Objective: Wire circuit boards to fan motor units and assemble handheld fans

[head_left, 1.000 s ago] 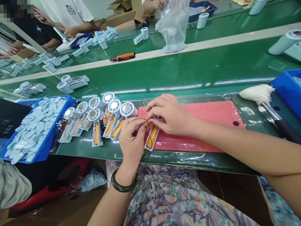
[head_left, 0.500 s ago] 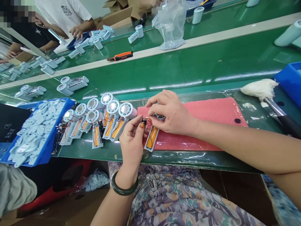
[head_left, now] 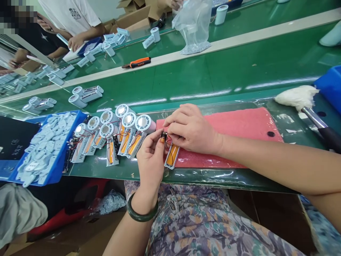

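A half-built handheld fan (head_left: 172, 155) with an orange battery lies on a pink foam mat (head_left: 239, 124) at the near edge of the bench. My left hand (head_left: 151, 158) pinches a small black circuit board (head_left: 164, 134) that hangs on thin red and black wires from this fan. My right hand (head_left: 193, 128) is curled over the fan's round head, and its fingertips meet the same small board. To the left, several more open fans (head_left: 119, 133) with round white heads and orange batteries lie in a tight row.
A blue tray (head_left: 57, 167) of pale plastic covers stands at the left. A white brush (head_left: 295, 96) with a black handle and a blue bin (head_left: 330, 87) lie at the right. Finished fans (head_left: 85, 95), an orange-handled tool (head_left: 137, 63) and a plastic bag (head_left: 194, 25) sit on the green belt; other people work beyond.
My left hand has lifted the small board up off the fan body, and my right fingers have closed in on it. The view has shifted slightly.
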`<state>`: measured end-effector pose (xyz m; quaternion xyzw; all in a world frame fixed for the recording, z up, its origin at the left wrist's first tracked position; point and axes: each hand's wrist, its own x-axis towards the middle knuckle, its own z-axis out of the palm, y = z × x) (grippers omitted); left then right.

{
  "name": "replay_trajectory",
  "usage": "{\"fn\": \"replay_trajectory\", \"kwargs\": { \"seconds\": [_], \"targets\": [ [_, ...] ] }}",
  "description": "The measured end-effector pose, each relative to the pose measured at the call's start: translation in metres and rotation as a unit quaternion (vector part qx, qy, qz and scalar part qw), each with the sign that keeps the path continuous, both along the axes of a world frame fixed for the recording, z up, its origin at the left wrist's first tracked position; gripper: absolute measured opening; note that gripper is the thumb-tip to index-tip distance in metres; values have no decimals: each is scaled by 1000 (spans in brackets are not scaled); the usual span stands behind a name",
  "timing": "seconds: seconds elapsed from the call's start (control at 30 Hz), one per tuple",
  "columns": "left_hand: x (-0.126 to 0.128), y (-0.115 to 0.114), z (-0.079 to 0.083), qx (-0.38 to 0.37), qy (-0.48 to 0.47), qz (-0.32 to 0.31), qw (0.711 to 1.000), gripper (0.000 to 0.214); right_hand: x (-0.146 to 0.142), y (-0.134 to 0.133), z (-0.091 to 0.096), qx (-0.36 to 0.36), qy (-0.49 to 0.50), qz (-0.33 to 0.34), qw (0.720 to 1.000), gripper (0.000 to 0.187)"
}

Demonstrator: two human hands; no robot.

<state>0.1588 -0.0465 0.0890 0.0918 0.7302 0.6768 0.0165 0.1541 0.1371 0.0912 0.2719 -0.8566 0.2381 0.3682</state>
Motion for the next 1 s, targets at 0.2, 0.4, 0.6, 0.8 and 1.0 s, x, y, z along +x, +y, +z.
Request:
{"fn": "replay_trajectory", "kwargs": {
  "seconds": [0.2, 0.4, 0.6, 0.8, 1.0],
  "targets": [
    [-1, 1, 1, 4, 5, -3, 1000, 27, 0, 0, 0, 29, 26, -8, 999, 17],
    [1, 1, 1, 3, 9, -2, 1000, 27, 0, 1, 1, 40, 31, -17, 999, 19],
    [4, 0, 2, -50, 58, 7, 997, 28, -1, -1, 0, 25, 48, -8, 999, 18],
    [4, -1, -3, -27, 73, 5, 997, 26, -2, -2, -4, 1, 47, 2, 999, 18],
    [4, -1, -9, -6, 83, 11, 996, 24, -3, -2, -6, 13, 42, 3, 999, 20]
  ]
}}
